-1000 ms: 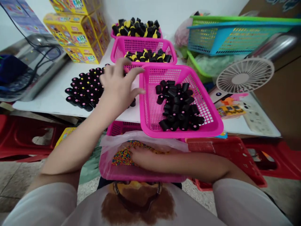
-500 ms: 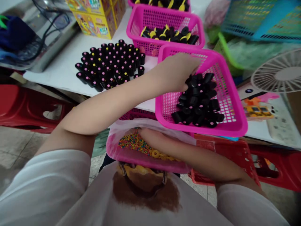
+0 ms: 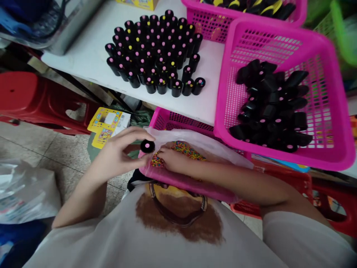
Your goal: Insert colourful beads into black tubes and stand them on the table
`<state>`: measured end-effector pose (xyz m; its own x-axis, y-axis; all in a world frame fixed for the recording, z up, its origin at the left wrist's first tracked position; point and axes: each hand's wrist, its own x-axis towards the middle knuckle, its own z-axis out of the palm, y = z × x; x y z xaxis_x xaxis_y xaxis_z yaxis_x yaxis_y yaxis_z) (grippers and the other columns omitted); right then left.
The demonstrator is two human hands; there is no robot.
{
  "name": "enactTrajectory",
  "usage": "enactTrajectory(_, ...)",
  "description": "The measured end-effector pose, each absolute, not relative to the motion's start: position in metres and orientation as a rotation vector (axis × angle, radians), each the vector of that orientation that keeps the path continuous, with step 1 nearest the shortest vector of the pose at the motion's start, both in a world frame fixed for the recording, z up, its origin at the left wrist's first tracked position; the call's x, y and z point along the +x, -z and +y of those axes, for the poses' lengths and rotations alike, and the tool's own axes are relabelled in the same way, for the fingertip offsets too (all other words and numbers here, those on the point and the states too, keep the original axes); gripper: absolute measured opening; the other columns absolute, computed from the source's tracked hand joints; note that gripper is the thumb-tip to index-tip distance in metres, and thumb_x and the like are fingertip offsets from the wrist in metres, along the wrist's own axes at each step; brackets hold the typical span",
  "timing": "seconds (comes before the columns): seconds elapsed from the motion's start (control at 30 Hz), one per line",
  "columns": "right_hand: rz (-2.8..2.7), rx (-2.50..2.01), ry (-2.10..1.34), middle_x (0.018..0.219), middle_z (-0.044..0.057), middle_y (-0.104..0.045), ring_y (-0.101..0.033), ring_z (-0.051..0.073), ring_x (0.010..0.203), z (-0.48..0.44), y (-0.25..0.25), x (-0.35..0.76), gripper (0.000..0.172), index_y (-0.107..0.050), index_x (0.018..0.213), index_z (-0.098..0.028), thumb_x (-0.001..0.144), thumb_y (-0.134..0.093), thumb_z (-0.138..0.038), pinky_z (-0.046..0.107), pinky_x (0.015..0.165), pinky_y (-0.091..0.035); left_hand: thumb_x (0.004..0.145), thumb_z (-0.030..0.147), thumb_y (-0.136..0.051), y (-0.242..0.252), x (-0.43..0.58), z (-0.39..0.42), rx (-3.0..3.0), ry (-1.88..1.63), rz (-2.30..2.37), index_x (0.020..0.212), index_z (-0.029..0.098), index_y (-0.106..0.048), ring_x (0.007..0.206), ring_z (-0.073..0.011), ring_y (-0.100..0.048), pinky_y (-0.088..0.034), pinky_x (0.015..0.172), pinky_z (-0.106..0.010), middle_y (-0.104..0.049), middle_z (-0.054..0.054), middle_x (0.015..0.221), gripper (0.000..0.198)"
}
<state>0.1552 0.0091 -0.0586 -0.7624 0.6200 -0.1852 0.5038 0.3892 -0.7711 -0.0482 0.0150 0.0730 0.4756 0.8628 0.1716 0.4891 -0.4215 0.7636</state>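
Observation:
A black cylinder with a pink dot on its end point(image 3: 147, 146) is held between the thumb and fingers of my left hand point(image 3: 122, 150), just left of the bead container. My right hand point(image 3: 171, 158) is down among small multicoloured beads point(image 3: 185, 148), its fingers curled together and their tips partly hidden. The beads lie in a pink container lined with clear plastic point(image 3: 192, 183) against my lap. On the white table, similar black cylinders point(image 3: 156, 56) stand upright in a cluster, most with pink dots and some with yellow.
A pink basket point(image 3: 279, 156) at the right holds loose black pieces. Behind it, another pink basket point(image 3: 209, 28) holds black and yellow pieces. Below the table edge are a yellow printed carton point(image 3: 104, 124) and red stools point(image 3: 41, 98).
My left hand has come out of the pink basket and down beside the bead container, now with a black cylinder. My right hand has shifted within the beads. The view has tilted lower.

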Motion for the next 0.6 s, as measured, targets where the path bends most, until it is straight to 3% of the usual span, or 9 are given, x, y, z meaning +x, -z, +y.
enactTrajectory(0.13,-2.473,-0.987,-1.356,0.119,0.012,-0.076,-0.066,0.024,0.122,0.013,0.051,0.160,0.040,-0.077,0.107,-0.013,0.082,-0.055,0.010,0.037,0.108,-0.048,0.089,0.025,-0.077,-0.054,-0.069,0.000,1.952,-0.748,1.208,0.117,0.023,-0.072,0.100,-0.0180,-0.075,-0.066,0.090,-0.031,-0.076,-0.006,0.117,0.029)
enactTrajectory(0.23,-2.399,-1.000,-1.428,0.116,0.009,-0.079,-0.070,0.023,0.117,0.014,0.046,0.166,0.041,-0.078,0.111,-0.015,0.085,-0.056,0.008,0.037,0.105,-0.050,0.090,0.030,-0.078,-0.055,-0.075,-0.006,1.903,-0.740,1.272,0.120,0.023,-0.073,0.102,-0.0192,-0.076,-0.066,0.093,-0.032,-0.077,-0.007,0.120,0.032)
enactTrajectory(0.4,-2.227,-1.074,-1.547,0.109,0.006,-0.082,-0.075,0.019,0.101,0.011,0.032,0.183,0.033,-0.079,0.112,-0.018,0.089,-0.064,0.000,0.034,0.095,-0.056,0.089,0.033,-0.079,-0.055,-0.071,-0.007,2.064,-0.650,1.219,0.110,0.023,-0.078,0.098,-0.0204,-0.078,-0.065,0.095,-0.033,-0.081,-0.006,0.110,0.023)
enactTrajectory(0.6,-2.169,-1.110,-1.219,0.118,0.005,-0.079,-0.073,0.019,0.112,-0.003,-0.014,0.205,0.038,-0.077,0.118,-0.024,0.095,-0.057,-0.003,0.038,0.101,-0.057,0.090,0.031,-0.078,-0.029,-0.050,-0.008,2.071,-0.596,1.062,0.108,0.024,-0.079,0.091,-0.0195,-0.079,-0.064,0.085,-0.030,-0.082,-0.005,0.103,0.019)
